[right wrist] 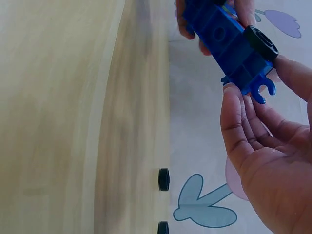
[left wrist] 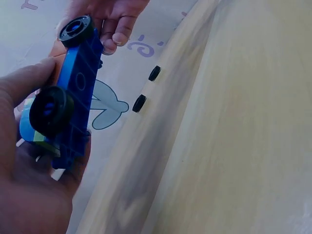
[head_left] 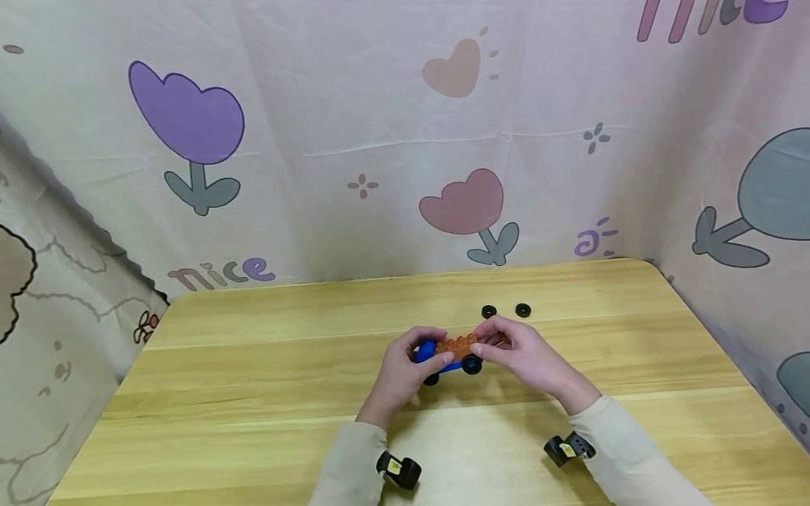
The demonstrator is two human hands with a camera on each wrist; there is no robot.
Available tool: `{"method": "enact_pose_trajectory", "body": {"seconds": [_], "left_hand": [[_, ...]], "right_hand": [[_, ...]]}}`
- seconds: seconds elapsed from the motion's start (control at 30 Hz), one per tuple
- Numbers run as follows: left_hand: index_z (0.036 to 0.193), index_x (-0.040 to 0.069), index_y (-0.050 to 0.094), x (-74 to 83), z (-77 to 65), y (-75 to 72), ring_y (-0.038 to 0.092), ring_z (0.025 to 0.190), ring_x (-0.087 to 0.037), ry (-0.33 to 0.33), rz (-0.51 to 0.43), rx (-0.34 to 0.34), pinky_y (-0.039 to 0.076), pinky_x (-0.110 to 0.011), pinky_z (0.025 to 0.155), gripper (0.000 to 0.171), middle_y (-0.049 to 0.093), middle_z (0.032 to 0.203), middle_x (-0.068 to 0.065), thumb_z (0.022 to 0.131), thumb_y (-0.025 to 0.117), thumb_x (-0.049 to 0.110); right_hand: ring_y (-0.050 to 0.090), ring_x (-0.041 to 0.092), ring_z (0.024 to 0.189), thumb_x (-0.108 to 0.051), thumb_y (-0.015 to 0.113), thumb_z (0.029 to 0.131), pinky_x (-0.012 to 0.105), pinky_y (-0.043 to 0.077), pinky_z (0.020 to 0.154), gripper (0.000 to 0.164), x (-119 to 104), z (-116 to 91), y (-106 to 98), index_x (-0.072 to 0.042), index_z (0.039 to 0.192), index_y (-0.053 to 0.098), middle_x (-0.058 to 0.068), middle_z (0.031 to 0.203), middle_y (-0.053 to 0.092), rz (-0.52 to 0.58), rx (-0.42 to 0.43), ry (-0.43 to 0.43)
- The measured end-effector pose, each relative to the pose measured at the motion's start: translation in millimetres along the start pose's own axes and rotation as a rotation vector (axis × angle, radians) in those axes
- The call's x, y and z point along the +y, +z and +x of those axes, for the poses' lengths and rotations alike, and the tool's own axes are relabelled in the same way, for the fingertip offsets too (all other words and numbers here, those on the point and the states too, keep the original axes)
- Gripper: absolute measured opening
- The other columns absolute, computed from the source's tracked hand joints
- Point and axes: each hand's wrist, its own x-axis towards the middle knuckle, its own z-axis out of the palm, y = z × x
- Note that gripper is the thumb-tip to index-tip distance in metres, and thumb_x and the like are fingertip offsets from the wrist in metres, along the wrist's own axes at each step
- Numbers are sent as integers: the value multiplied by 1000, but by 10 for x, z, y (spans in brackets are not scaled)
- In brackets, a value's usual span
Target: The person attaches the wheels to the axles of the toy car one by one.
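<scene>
A toy truck [head_left: 448, 366] with a blue chassis, a blue front and an orange studded body [head_left: 459, 347] is held above the table between both hands. My left hand [head_left: 404, 369] grips its front end, thumb along the near side. At the rear, my right hand [head_left: 525, 358] pinches it between thumb and fingers. Two black tyres sit on the near side, a rear one [left wrist: 75, 31] and a front one [left wrist: 51, 111]. Along the opposite side, small blue pegs show bare in both wrist views. A blue hook [right wrist: 265, 90] juts from the rear end.
Two loose black tyres, one on the left [head_left: 489, 311] and one on the right [head_left: 523, 310], lie on the wooden table [head_left: 247, 421] beyond my right hand. A patterned curtain [head_left: 336, 77] hangs behind the table. Both wrists carry small black cameras.
</scene>
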Motion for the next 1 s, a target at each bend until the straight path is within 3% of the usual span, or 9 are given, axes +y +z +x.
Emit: {"method": "enact_pose_trajectory", "body": {"seconds": [0.4, 0.63, 0.73, 0.8, 1.0], "left_hand": [[127, 10, 62, -11, -27, -8, 55, 109, -29, -74, 26, 66, 51, -42, 89, 46, 59, 123, -10, 87, 77, 29], [126, 10, 62, -13, -39, -20, 60, 101, -27, -95, 16, 113, 53, -41, 83, 45, 59, 122, -12, 88, 76, 29], [126, 8, 60, -26, -27, -11, 63, 95, -28, -110, -41, 119, 56, -43, 75, 43, 56, 125, -13, 89, 75, 25], [127, 5, 58, 52, -47, 3, 65, 91, -29, -125, -96, 116, 57, -49, 71, 42, 55, 126, -15, 91, 73, 20], [135, 2, 52, 61, -39, 33, 65, 97, -40, -167, -214, 123, 54, -58, 72, 46, 55, 128, -21, 93, 69, 11]], "right_hand": [[58, 24, 97, -17, 65, 97, 42, 49, 89, 25, 56, -9, -24, 1, 113, 59, 8, 104, 61, -42, 20, 16], [58, 22, 98, -22, 68, 95, 40, 49, 90, 29, 79, -17, -7, -2, 114, 58, 7, 106, 61, -19, 27, 14], [58, 22, 97, -23, 69, 94, 39, 50, 89, 30, 79, -11, 4, -3, 112, 58, 7, 105, 61, -18, 33, 3], [59, 22, 97, -23, 70, 93, 39, 50, 88, 29, 78, -6, 10, -3, 111, 58, 7, 104, 61, -21, 39, -4], [59, 23, 94, -17, 75, 89, 40, 51, 86, 30, 57, -8, 33, -5, 111, 59, 9, 103, 61, -8, 51, -5]]}}
